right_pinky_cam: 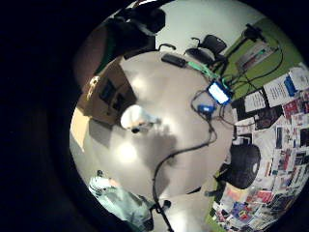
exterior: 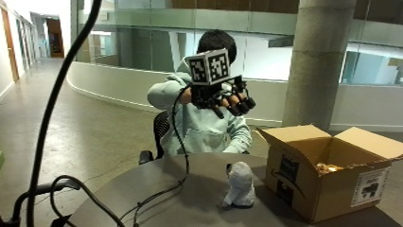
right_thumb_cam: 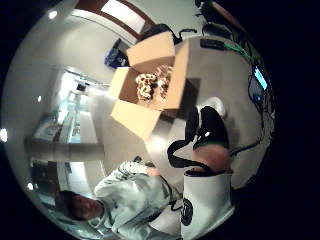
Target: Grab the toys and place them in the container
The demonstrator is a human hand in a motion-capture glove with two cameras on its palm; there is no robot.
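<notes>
- Raised high over the table [exterior: 189,175], the gloved right hand [exterior: 225,98] has its fingers loosely bent and holds nothing — it is well above the toy.
- White plush toy [exterior: 240,185] stands upright on the table, just beside the cardboard box [exterior: 327,182], whose flaps are open.
- Risk, as I judge it: the toy is tall and soft, so a descent from such height can knock it over or push it against the box wall.
- Hard to see: what already lies in the box — only a pale patterned heap shows, and its far flap is cut off by the edge.
</notes>
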